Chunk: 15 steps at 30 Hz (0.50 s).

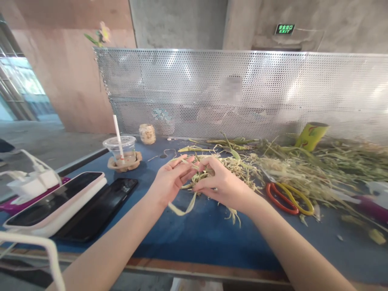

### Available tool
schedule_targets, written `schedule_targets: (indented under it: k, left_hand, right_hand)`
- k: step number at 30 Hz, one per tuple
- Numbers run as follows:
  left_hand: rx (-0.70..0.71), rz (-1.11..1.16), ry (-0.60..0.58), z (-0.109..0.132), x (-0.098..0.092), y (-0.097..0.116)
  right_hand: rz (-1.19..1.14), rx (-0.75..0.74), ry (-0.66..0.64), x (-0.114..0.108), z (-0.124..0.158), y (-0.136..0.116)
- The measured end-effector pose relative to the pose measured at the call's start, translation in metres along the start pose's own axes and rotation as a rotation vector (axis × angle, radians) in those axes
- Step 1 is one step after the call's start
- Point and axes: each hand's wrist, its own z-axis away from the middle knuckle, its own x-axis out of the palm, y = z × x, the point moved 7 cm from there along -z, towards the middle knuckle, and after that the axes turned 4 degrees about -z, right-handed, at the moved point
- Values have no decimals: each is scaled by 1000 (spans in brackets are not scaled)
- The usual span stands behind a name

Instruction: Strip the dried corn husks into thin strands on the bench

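Note:
My left hand (172,180) and my right hand (220,182) face each other above the blue table top, fingers curled inward. Pale green plant strands run between the fingertips of both, and each hand looks closed on them. One flat plant strip (186,211) curls down below the left hand; its upper end is hidden by the fingers. Just behind and under the hands spreads a tangle of shredded plant strands (242,171). To the right of my right hand lie scissors (281,200) with one red and one yellow handle loop, their blades partly covered by plant pieces.
On the left are a phone on a white block (57,198), a black phone (100,208), white chargers (33,182) and a plastic cup with a straw (121,147). A jar (147,134), yellow-green tube (312,136) and perforated metal screen (194,89) stand behind.

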Motion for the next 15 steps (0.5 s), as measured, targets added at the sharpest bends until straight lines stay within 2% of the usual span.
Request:
schedule_targets:
  k: [4, 9, 11, 15]
  left_hand:
    - [0, -14, 3, 0, -1, -2]
    - [-7, -39, -11, 0, 0, -2]
    - [-18, -32, -11, 1, 1, -1]
    - [-27, -27, 3, 1, 1, -1]
  right_hand:
    - [183, -26, -21, 3, -1, -8]
    - [262, -1, -7, 11, -3, -8]
    - [196, 40, 22, 11, -2, -4]
    - [-109, 194, 145, 5, 3, 10]
